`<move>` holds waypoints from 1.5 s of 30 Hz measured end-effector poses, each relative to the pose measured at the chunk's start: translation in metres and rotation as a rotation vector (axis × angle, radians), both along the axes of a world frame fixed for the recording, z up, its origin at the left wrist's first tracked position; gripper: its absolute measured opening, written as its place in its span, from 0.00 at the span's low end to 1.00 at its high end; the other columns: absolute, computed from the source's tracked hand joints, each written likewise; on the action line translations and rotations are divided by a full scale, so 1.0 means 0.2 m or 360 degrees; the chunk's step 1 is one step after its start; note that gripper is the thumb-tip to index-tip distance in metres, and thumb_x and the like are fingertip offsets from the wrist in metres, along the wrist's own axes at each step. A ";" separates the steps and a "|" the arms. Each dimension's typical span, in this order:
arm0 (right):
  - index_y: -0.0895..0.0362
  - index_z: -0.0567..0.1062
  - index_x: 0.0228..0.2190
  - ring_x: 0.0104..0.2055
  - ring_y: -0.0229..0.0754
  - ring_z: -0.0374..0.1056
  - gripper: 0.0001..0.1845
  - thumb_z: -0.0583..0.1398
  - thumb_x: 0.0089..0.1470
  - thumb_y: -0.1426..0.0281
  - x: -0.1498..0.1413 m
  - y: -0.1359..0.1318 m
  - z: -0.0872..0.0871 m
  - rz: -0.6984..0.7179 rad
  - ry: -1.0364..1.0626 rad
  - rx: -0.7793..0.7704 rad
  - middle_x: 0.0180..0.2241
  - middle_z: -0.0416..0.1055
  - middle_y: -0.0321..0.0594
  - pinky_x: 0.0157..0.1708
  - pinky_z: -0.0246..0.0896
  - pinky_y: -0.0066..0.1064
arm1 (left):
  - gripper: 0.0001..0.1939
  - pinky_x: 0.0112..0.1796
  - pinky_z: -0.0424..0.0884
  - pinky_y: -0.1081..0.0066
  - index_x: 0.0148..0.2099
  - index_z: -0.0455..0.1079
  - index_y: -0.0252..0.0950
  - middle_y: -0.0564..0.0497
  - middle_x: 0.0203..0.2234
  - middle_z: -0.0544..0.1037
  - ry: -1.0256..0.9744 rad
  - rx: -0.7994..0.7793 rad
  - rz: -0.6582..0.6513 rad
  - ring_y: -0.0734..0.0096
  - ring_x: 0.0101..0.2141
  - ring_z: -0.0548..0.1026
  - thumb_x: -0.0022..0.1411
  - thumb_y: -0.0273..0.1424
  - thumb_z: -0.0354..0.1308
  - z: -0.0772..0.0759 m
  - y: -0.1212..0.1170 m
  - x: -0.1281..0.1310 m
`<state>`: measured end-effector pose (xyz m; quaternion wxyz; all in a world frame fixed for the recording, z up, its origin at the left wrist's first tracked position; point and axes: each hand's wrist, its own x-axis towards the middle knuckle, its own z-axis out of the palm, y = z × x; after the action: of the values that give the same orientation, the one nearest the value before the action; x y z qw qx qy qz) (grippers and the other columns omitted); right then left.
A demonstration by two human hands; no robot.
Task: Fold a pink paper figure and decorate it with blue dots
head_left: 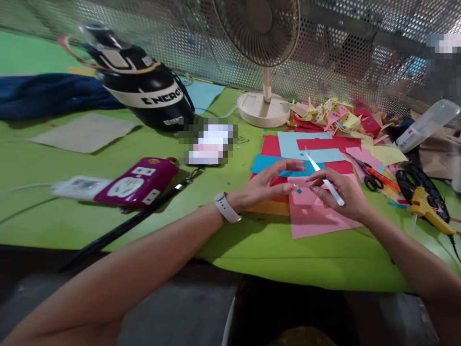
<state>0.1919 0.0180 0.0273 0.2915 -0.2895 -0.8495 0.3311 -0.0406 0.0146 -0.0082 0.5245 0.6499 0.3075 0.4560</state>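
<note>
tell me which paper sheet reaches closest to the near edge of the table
The large pink sheet, partly under the right hand; its lower corner comes closer than the orange sheet does.

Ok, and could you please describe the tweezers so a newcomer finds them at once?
In front of the fan, find the pink sheet on the green table. Over it, the right hand holds the tweezers. They are slim and whitish, with no finger loops, unlike the black-handled scissors farther right.
</note>
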 end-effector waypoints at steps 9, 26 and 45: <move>0.53 0.72 0.45 0.32 0.35 0.70 0.10 0.60 0.62 0.67 0.04 0.04 -0.04 -0.0248 0.0217 0.0020 0.35 0.73 0.37 0.29 0.65 0.27 | 0.25 0.36 0.74 0.67 0.39 0.73 0.33 0.46 0.34 0.80 -0.0426 -0.0819 0.0438 0.66 0.34 0.78 0.54 0.51 0.67 0.00 0.00 0.05; 0.53 0.72 0.45 0.37 0.38 0.74 0.10 0.61 0.61 0.66 -0.01 -0.03 -0.06 -0.0274 0.0157 0.0072 0.39 0.76 0.39 0.34 0.69 0.29 | 0.46 0.40 0.73 0.70 0.68 0.56 0.42 0.59 0.25 0.77 -0.0556 -0.0590 0.0347 0.74 0.31 0.77 0.51 0.32 0.73 -0.01 -0.11 0.13; 0.54 0.74 0.44 0.36 0.38 0.72 0.11 0.60 0.61 0.64 0.05 0.09 -0.04 -0.0341 0.0153 0.0193 0.34 0.74 0.37 0.33 0.67 0.29 | 0.51 0.40 0.76 0.69 0.70 0.52 0.47 0.57 0.28 0.81 -0.0477 -0.0597 0.0184 0.70 0.33 0.81 0.50 0.33 0.74 -0.03 -0.06 0.08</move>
<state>0.2018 0.0352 0.0193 0.3826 -0.3442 -0.8171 0.2597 -0.0250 0.0016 -0.0135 0.6488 0.4474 0.3423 0.5115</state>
